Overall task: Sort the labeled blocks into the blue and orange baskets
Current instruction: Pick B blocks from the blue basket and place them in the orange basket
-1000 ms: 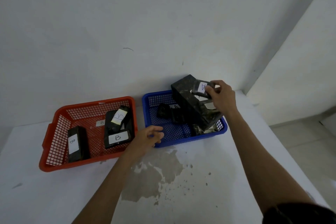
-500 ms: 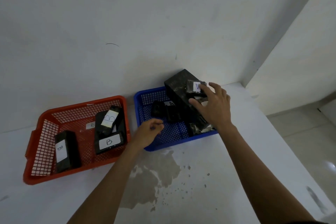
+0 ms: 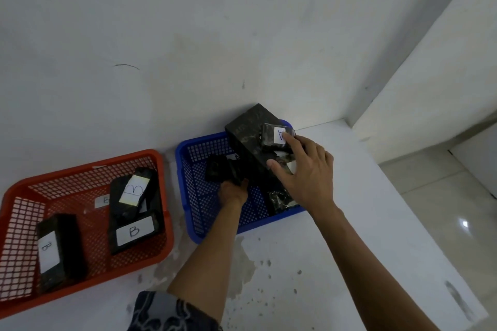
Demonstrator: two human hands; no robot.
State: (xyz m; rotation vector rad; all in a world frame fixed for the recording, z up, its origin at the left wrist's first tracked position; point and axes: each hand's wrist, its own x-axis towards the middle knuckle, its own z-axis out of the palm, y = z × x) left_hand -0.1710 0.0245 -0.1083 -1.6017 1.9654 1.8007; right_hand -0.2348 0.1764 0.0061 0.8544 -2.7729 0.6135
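The blue basket [image 3: 193, 196] stands against the wall with a large black block [image 3: 248, 126] leaning in it. A small block with an "A" label [image 3: 274, 137] lies on top of that block. More dark blocks [image 3: 219, 169] lie on the basket floor. My right hand [image 3: 304, 172] rests spread over the large block, with the index fingertip on the "A" label. My left hand [image 3: 232, 192] is inside the blue basket, its fingers curled against a small dark block and partly hidden. The orange basket [image 3: 80, 166] at the left holds three "B" blocks [image 3: 134, 231].
Both baskets sit on a white table [image 3: 349, 236] pushed against a white wall. A worn, stained patch [image 3: 242, 271] marks the tabletop in front of the blue basket. The table's right edge drops to a tiled floor [image 3: 443, 209].
My left hand has moved from the blue basket's front rim into the basket, up to a dark block. My right hand let go of the "A" block and now lies spread over the blocks.
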